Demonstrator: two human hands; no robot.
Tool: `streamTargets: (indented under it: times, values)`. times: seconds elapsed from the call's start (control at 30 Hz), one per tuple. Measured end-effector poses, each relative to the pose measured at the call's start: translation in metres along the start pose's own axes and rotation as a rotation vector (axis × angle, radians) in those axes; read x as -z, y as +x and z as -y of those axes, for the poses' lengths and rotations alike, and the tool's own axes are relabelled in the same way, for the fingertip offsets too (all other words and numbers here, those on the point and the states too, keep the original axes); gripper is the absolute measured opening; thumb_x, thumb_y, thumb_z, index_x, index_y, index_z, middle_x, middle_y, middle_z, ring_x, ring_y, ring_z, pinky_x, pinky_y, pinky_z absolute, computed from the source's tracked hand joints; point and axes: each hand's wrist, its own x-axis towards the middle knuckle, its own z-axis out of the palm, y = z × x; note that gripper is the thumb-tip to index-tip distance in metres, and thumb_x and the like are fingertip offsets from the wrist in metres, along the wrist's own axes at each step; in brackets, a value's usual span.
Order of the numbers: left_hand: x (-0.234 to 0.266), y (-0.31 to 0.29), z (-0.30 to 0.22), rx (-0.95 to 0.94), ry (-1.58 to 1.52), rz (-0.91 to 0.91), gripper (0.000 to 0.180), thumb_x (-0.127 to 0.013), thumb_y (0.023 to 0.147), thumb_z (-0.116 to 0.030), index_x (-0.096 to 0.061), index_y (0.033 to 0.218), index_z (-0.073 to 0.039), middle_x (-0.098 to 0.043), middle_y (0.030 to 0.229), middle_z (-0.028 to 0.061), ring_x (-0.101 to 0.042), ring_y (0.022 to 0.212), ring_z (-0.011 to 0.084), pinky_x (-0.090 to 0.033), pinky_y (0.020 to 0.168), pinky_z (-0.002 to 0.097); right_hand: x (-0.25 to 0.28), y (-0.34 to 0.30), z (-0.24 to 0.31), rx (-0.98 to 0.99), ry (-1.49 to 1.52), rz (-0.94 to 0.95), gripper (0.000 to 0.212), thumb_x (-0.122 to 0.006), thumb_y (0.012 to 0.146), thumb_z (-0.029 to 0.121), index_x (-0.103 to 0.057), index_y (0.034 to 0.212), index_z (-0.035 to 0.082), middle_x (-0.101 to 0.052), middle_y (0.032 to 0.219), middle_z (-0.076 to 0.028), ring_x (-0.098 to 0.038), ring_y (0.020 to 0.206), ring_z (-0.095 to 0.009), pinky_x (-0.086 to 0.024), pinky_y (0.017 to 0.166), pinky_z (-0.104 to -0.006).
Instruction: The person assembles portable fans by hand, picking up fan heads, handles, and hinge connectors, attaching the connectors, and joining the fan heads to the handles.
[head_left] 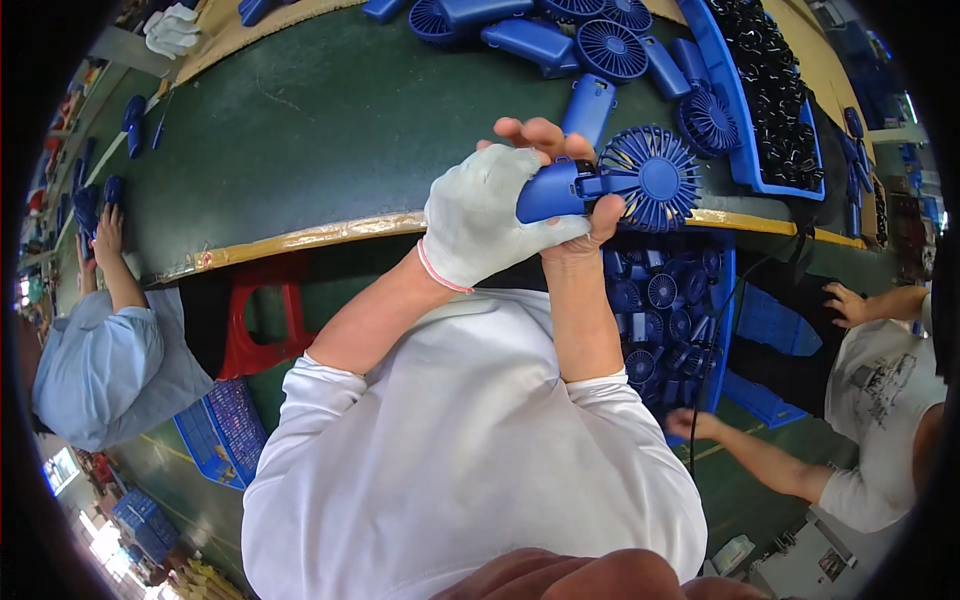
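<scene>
Gloved left hand and bare right hand both grip one blue fan above the table's yellow edge; about seven more fans lie beyond, with bare green tabletop to the left.

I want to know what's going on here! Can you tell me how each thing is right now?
Left hand: gloved, gripping the fan's handle.
Right hand: bare, closed on the handle near the head.
Blue handheld fan: held above the table edge, lying sideways.
Fans on the table: lying flat, untouched.
Blue crate below: filled with fans.
</scene>
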Motion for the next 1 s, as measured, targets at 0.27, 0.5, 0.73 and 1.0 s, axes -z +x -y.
streamTargets:
  times: [0.27, 0.5, 0.73, 1.0]
  values:
    - [0.027, 0.010, 0.024, -0.195, 0.059, -0.053, 0.038, -0.069, 0.072, -0.018, -0.063, 0.104, 0.000, -0.063, 0.101, 0.0157, -0.061, 0.093, 0.0324, -0.049, 0.083, 0.0381, 0.005, -0.040, 0.056, 0.201, -0.608, 0.208, 0.036, -0.074, 0.082, 0.015, -0.053, 0.111, 0.015, -0.061, 0.091, -0.008, -0.059, 0.101, -0.032, -0.048, 0.082, -0.0440]
    - [0.060, 0.035, 0.115, 0.427, 0.074, -0.217, 0.029, -0.063, 0.087, -0.016, -0.062, 0.112, 0.000, -0.064, 0.104, 0.0115, -0.062, 0.095, 0.0201, -0.046, 0.088, 0.0288, 0.066, -0.179, 0.110, -0.137, -0.752, -1.170, 0.018, -0.075, 0.077, 0.011, -0.062, 0.087, 0.003, -0.062, 0.076, -0.007, -0.063, 0.067, -0.021, -0.051, 0.062, -0.0318]
    - [0.063, 0.094, 0.163, 0.297, 0.578, -0.049, 0.051, -0.056, 0.088, -0.048, -0.061, 0.119, -0.008, -0.060, 0.121, 0.0161, -0.055, 0.115, 0.0319, -0.040, 0.099, 0.0377, 0.174, -0.345, 0.160, -0.654, -1.736, -1.409, 0.058, -0.082, 0.065, 0.036, -0.067, 0.106, -0.003, -0.069, 0.101, -0.019, -0.065, 0.094, -0.032, -0.049, 0.086, -0.0384]
    - [0.082, 0.159, 0.227, 0.175, 0.825, 0.007, 0.067, -0.048, 0.089, -0.059, -0.061, 0.118, 0.000, -0.060, 0.121, 0.0209, -0.055, 0.116, 0.0342, -0.041, 0.098, 0.0400, 0.135, -0.250, 0.141, -0.249, -2.473, -0.974, 0.032, -0.073, 0.075, 0.015, -0.063, 0.100, -0.002, -0.060, 0.099, -0.022, -0.060, 0.089, -0.038, -0.049, 0.079, -0.0424]
